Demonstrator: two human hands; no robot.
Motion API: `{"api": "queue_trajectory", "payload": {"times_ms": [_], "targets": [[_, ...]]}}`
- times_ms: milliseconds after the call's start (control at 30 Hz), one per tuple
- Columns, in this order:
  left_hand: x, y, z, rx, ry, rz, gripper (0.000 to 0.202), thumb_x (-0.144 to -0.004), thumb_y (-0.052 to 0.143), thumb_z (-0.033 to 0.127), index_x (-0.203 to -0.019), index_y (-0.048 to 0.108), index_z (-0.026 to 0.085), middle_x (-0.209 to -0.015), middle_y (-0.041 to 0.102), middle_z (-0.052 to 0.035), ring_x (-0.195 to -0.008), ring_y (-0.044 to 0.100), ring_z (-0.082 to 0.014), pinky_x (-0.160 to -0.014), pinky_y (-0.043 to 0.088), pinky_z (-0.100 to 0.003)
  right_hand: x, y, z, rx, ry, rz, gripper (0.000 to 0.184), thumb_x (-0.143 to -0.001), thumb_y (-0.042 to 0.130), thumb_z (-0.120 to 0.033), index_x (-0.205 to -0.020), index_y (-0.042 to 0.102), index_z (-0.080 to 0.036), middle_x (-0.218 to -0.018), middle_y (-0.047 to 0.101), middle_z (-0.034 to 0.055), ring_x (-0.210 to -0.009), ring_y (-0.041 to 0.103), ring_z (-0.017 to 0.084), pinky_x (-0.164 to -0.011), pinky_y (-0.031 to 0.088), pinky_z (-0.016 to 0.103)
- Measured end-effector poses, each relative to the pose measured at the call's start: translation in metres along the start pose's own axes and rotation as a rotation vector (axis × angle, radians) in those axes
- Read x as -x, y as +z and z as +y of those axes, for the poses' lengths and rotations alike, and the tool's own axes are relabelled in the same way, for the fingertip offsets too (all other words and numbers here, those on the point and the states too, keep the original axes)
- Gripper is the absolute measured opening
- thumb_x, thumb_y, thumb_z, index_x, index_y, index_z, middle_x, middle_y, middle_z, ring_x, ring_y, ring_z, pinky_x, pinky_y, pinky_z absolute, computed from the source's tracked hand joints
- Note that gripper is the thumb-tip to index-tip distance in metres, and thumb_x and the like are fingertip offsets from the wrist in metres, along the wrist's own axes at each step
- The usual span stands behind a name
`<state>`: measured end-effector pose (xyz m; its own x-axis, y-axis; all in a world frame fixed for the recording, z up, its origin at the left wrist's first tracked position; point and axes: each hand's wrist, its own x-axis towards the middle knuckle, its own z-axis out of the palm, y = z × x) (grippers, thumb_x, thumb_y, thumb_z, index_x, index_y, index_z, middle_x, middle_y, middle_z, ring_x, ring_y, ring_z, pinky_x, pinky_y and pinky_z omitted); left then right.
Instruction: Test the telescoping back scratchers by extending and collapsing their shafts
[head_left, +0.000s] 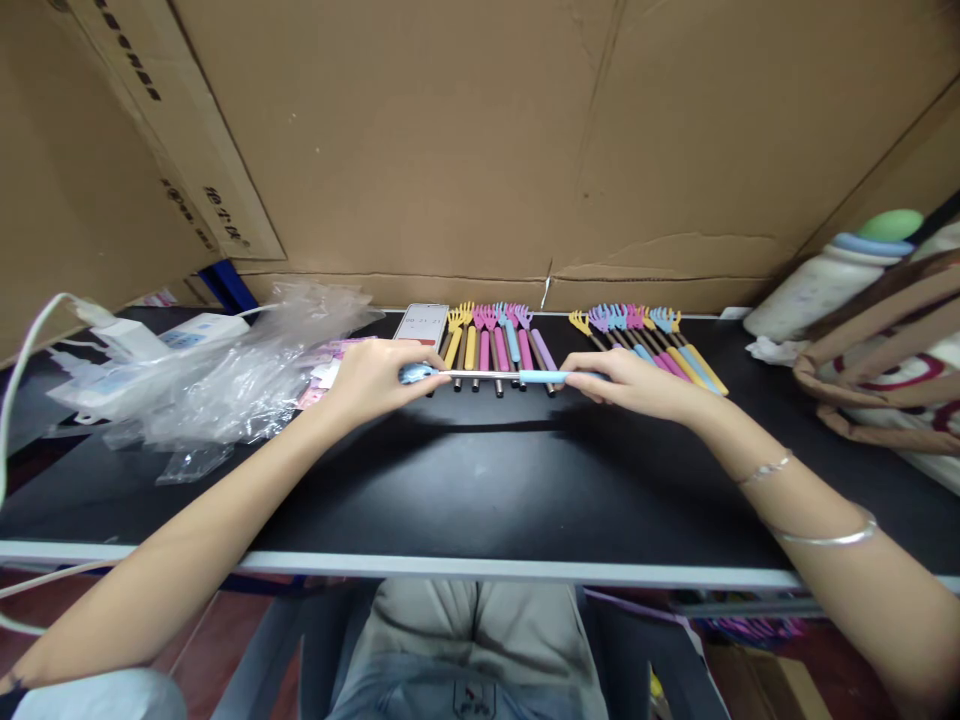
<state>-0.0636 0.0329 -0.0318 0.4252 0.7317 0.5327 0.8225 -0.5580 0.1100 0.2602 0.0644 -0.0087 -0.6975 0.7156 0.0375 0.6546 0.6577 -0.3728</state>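
Here, in the head view, one back scratcher (487,375) is held level just above the black table (480,480), its thin metal rod drawn out long between the two hands. The left hand (375,378) pinches the blue claw end with fingers closed around it, and the right hand (637,385) grips the pale blue handle in the same closed way, so both hands hold this one piece and nothing else. Behind it, a first row (495,345) of yellow, pink, blue and purple scratchers lies side by side with claws pointing away, all pushed short, and a second row (652,340) lies just to the right, fanned a little. By the look of it a good number are laid down and one is in hand. A phone (422,324) lies beside the first row. Crumpled plastic bags (225,380) sit to the left with something pink under them; whether more scratchers wait there cannot be told. A bottle (817,285) and a handbag (885,370) stand at the right, with cardboard (480,150) behind.
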Motion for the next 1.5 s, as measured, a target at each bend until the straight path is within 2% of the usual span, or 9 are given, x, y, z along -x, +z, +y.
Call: {"api": "queue_trajectory", "payload": {"times_ms": [167,467,1133,1300,1500], "targets": [[0.001,0.0,-0.003,0.025,-0.006,-0.017,0.028,-0.086,0.053,0.046,-0.082,0.07,0.024,-0.081,0.071,0.002,-0.07,0.062,-0.0133,-0.06,0.036,-0.022,-0.003,0.005,-0.002,0.043,-0.026,0.106,0.036,-0.092,0.04,-0.046,-0.09,0.064,-0.018,-0.069,0.06,0.0009,-0.061,0.052,0.013,-0.059,0.037,0.024],[0.0,0.007,-0.005,0.101,-0.019,-0.062,0.025,-0.085,0.055,0.043,-0.081,0.068,0.022,-0.078,0.071,0.0013,-0.069,0.062,-0.0137,-0.063,0.038,-0.023,-0.006,0.015,0.002,0.074,-0.036,0.149,0.033,-0.091,0.042,-0.045,-0.089,0.063,-0.019,-0.069,0.063,0.0018,-0.059,0.054,0.013,-0.059,0.037,0.024],[-0.001,0.006,-0.005,0.24,-0.069,-0.08,0.028,-0.084,0.055,0.046,-0.078,0.067,0.02,-0.079,0.07,0.0008,-0.07,0.061,-0.0143,-0.065,0.039,-0.022,-0.001,0.016,0.0,0.323,-0.111,0.326,0.029,-0.092,0.044,-0.043,-0.092,0.063,-0.021,-0.068,0.065,0.0012,-0.055,0.054,0.013,-0.055,0.034,0.023],[0.0,0.006,-0.005,0.308,-0.062,-0.098,0.026,-0.084,0.057,0.044,-0.08,0.067,0.02,-0.08,0.07,0.0008,-0.072,0.061,-0.0137,-0.069,0.041,-0.022,0.002,0.014,-0.006,0.322,-0.152,0.389,0.028,-0.091,0.047,-0.043,-0.094,0.064,-0.021,-0.073,0.068,0.0027,-0.061,0.059,0.014,-0.058,0.037,0.025],[-0.001,0.005,-0.003,0.328,-0.058,-0.123,0.029,-0.084,0.055,0.046,-0.08,0.065,0.018,-0.08,0.069,-0.0009,-0.073,0.061,-0.0146,-0.07,0.042,-0.023,0.002,0.017,-0.007,0.292,-0.172,0.389,0.025,-0.09,0.048,-0.041,-0.095,0.063,-0.022,-0.074,0.068,0.0019,-0.062,0.059,0.014,-0.059,0.038,0.024]]}}
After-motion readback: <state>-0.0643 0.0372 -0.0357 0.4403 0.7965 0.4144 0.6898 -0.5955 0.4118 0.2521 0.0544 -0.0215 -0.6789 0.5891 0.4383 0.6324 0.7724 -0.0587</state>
